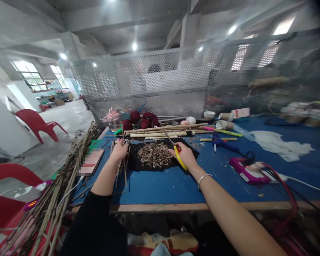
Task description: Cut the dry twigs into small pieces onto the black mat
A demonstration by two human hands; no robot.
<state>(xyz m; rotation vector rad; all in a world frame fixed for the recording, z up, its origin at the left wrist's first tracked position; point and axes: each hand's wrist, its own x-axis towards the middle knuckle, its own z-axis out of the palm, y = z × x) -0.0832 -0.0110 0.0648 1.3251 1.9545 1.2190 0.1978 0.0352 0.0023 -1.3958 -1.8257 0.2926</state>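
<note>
While our left hand (119, 151) grasps thin stalks (126, 172) left of the pile of short pieces (154, 155), our right hand (186, 156) grips yellow-handled scissors (178, 156) on its right, with pale sticks (162, 135) lying just beyond the black cloth (134, 160).

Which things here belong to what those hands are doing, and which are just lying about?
Seem part of the work:
- yellow-handled scissors, in the right hand
- thin dry stems, by the left hand
- heap of dry pieces on black cloth

Seem just lying about:
- blue glue gun
- purple power strip
- crumpled white plastic
</note>
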